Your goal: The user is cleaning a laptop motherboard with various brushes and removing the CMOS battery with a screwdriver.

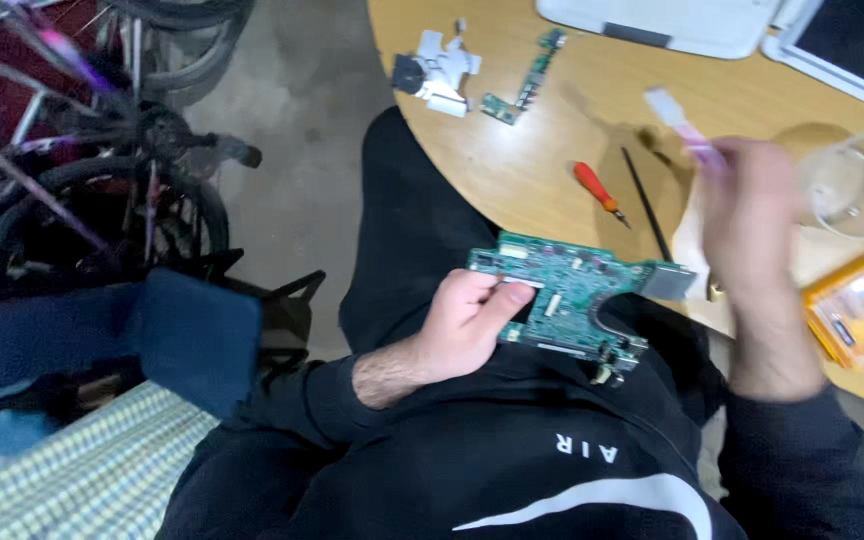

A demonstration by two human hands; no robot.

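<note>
Two hands, fingers gripping: left (462,335) on one green circuit board (572,290), right (752,215) on one brush (682,125).

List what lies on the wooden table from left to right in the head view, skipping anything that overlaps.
White bracket piece → small green circuit strip → orange-handled screwdriver → thin black rod → clear glass bowl

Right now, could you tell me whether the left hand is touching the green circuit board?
Touching. The head view shows the left hand gripping the green circuit board, thumb pressed on its top face near the left edge.
</note>
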